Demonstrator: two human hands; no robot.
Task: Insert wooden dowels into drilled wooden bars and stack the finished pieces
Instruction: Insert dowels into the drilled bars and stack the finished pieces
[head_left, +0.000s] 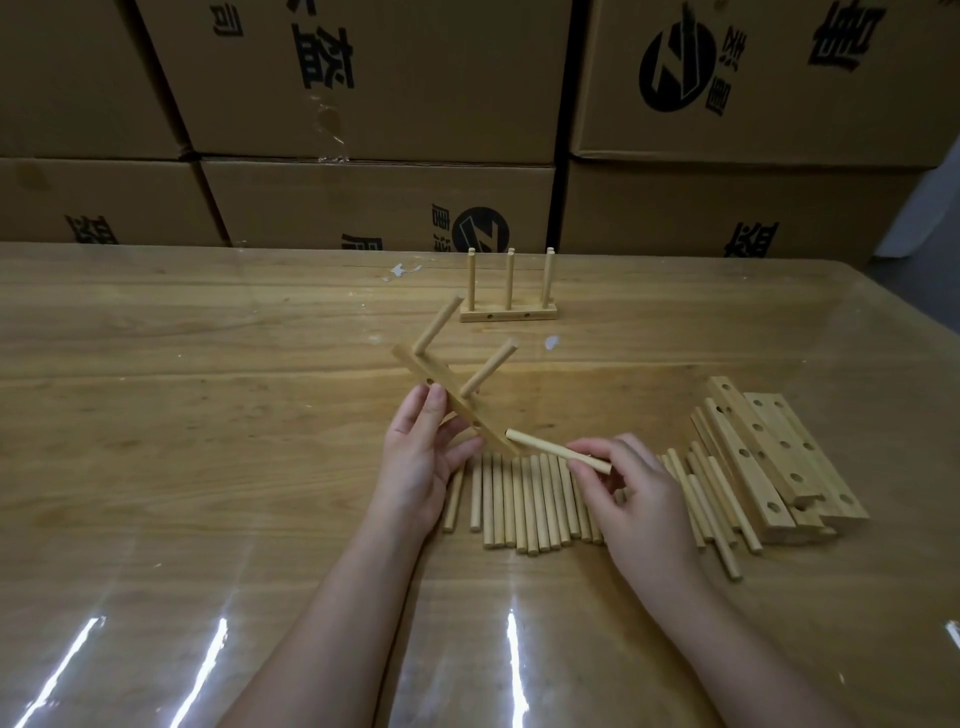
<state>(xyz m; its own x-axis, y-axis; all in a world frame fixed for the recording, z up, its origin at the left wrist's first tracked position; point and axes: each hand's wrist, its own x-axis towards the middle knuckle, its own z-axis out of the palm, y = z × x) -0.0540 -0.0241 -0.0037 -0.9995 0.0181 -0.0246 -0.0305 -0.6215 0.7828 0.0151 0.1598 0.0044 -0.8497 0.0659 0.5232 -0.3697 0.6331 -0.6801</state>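
One piece (508, 312) stands done, upper centre. My left hand (423, 452) grips a bar (452, 400) holding two dowels (488, 371); my right hand (634, 488) pinches the third dowel (558, 451). Spare bars (769, 457) wait at right.

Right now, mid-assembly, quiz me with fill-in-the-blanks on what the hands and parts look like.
The bar in the left hand already carries ___ inserted dowels.
The right hand pinches exactly ___ loose dowel.
The spare drilled bars lie on the ___ side of the table.
Missing: two; one; right.
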